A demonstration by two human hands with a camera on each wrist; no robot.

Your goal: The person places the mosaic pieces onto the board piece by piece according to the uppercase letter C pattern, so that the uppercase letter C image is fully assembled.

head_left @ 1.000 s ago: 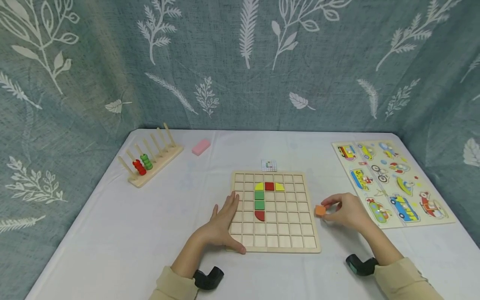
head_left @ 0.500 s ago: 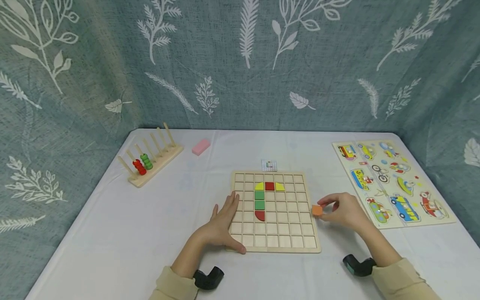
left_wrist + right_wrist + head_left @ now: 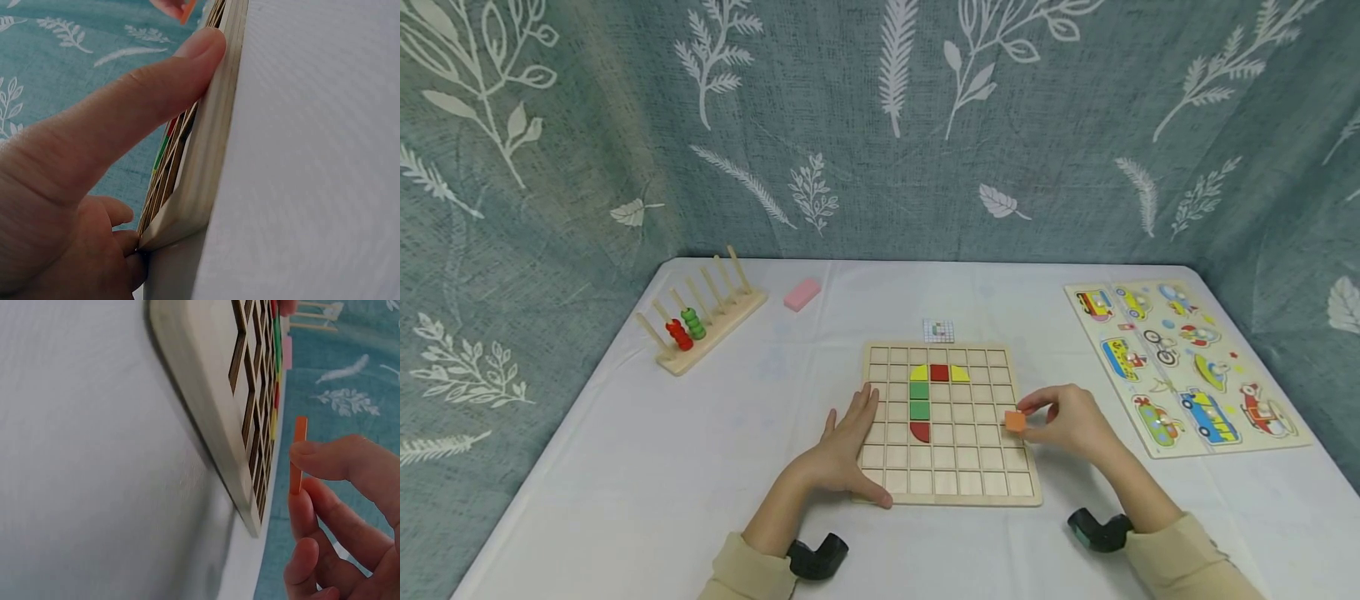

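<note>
Here, from biggest to smallest:

Table: a big table with a white cloth (image 3: 647, 467) holds all the toys, and a blue-green curtain with white leaves (image 3: 865, 125) hangs behind it.

Picture puzzle: a flat wooden puzzle with little cars and boats (image 3: 1183, 367) lies on the right side of the table, well apart from the hands.

Grid board: a square wooden board with many small empty squares (image 3: 951, 425) lies in the middle. Yellow, red and green flat pieces (image 3: 920, 400) sit in some squares near its top.

Peg rack: a wooden rack with thin sticks (image 3: 703, 321) stands on the left, with red and green rings (image 3: 685, 327) on two sticks.

Left hand: the left hand (image 3: 846, 450) rests flat on the left edge of the grid board. Its fingers are straight and its thumb (image 3: 156, 100) presses the board's side. It holds nothing.

Right hand: the right hand (image 3: 1071, 425) pinches a small orange square tile (image 3: 1015, 422) between thumb and fingertips (image 3: 331, 459).

Pink block: a small pink block (image 3: 802, 293) lies near the back.

Orange tile: it is thin and flat, and it is up in the air just over the right edge of the grid board.
</note>
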